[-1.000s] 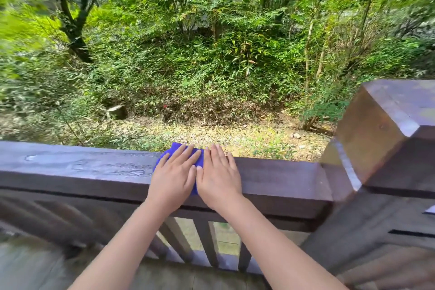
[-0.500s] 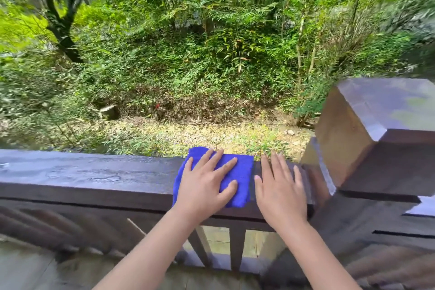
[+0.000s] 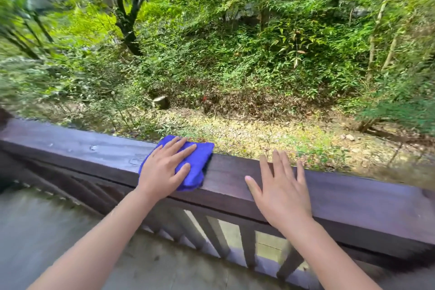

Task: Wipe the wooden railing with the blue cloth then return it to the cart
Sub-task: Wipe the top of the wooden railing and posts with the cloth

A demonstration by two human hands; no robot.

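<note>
A folded blue cloth (image 3: 199, 160) lies on the flat top of the dark wooden railing (image 3: 94, 155). My left hand (image 3: 164, 168) presses flat on the cloth with fingers spread, covering its left half. My right hand (image 3: 282, 193) rests flat and open on the bare rail top, well apart from the cloth on its right. Both forearms reach in from the bottom edge. The rail surface left of the cloth shows a few water drops (image 3: 93, 147). No cart is in view.
Under the rail run slanted balusters (image 3: 211, 235) above a grey deck floor (image 3: 47, 231). Beyond the railing the ground drops to leaf litter, dense green bushes (image 3: 235, 54) and a dark tree trunk (image 3: 127, 19).
My hands have parted: the left stays on the cloth, the right now lies on bare rail. The view has swung left, and the thick corner post at the right is out of frame.
</note>
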